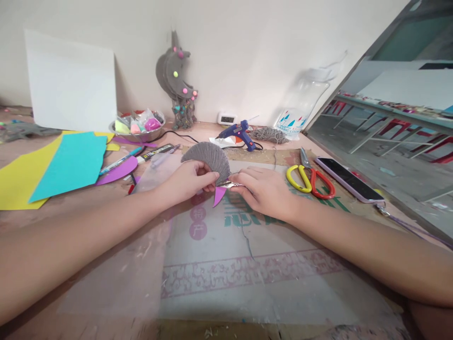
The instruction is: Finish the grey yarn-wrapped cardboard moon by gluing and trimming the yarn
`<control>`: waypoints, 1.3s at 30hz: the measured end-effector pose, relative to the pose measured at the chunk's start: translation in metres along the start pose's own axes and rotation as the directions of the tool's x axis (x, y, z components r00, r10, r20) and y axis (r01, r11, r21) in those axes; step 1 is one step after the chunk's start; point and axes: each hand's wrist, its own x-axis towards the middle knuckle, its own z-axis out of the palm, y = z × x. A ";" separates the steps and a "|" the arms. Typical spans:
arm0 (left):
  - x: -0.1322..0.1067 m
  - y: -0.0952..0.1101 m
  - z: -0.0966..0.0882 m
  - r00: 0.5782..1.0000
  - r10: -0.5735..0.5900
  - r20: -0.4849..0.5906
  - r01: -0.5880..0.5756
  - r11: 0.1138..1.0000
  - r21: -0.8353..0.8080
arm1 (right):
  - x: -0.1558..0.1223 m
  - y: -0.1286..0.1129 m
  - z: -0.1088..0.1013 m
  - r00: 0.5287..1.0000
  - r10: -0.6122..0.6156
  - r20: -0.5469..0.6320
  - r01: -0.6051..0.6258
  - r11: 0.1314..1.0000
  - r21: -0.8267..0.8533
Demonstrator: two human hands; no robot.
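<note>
A purple crescent cut-out wrapped in grey yarn (207, 157) is held above the plastic-covered table. My left hand (198, 178) is closed on it, thumb on the near side and fingers behind. Its bare purple tip (219, 194) points down toward me, unwrapped. My right hand (260, 189) is closed beside that tip, fingers pinching a small shiny silver piece (230, 184) against the edge of the yarn. What exactly the silver piece is, I cannot make out. Right of my right hand lie scissors (307, 177) with one yellow and one red handle.
A blue glue gun (238, 132) stands behind, near grey yarn (271, 135) and a clear jar (300, 106). A phone (348, 178) lies right. Left are turquoise (71, 163) and yellow sheets (21, 174) and a metal bowl (139, 136). A decorated grey moon (174, 71) leans on the wall.
</note>
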 end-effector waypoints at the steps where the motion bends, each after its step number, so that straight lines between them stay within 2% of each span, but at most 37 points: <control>1: 0.000 0.001 0.000 1.000 -0.011 -0.003 0.011 1.000 -0.003 | 0.000 0.000 0.000 1.000 -0.003 0.001 0.003 1.000 -0.002; 6: 0.000 0.000 0.000 1.000 0.005 0.003 -0.005 1.000 0.026 | 0.000 0.000 0.000 1.000 -0.007 0.004 0.007 1.000 0.012; 12: 0.000 -0.001 -0.001 1.000 0.026 0.014 -0.026 0.999 0.044 | -0.002 0.000 -0.001 0.998 -0.004 -0.066 0.010 0.996 0.093; 15: -0.001 -0.001 -0.001 0.999 0.033 0.018 -0.034 0.999 0.012 | -0.003 -0.001 -0.002 0.995 0.054 -0.083 -0.040 0.987 0.157; 18: -0.001 -0.002 0.000 0.999 0.023 0.024 -0.022 0.998 -0.056 | -0.003 -0.001 -0.002 0.981 0.186 -0.062 -0.168 0.960 0.224; 22: -0.001 -0.005 0.001 0.998 0.025 0.056 -0.014 0.981 -0.191 | 0.001 0.000 0.004 0.918 0.384 0.097 -0.388 0.826 0.409; 25: 0.000 -0.008 0.002 0.994 0.039 0.099 -0.018 0.978 -0.208 | 0.005 0.000 0.007 0.881 0.404 0.246 -0.467 0.656 0.594; 28: 0.001 -0.010 0.002 0.988 0.099 0.122 -0.077 0.981 -0.176 | 0.009 -0.002 0.006 0.853 0.425 0.304 -0.505 0.524 0.685; 33: 0.000 -0.009 0.000 0.963 0.214 0.166 -0.224 0.973 0.047 | 0.011 -0.004 0.001 0.824 0.492 0.282 -0.523 0.467 0.713; 36: -0.002 -0.007 -0.001 0.960 0.206 0.192 -0.225 0.971 0.082 | 0.011 -0.005 0.000 0.824 0.495 0.276 -0.520 0.465 0.717; 39: -0.003 -0.007 0.000 0.961 0.189 0.202 -0.201 0.979 0.043 | 0.012 -0.005 -0.001 0.824 0.495 0.275 -0.519 0.464 0.718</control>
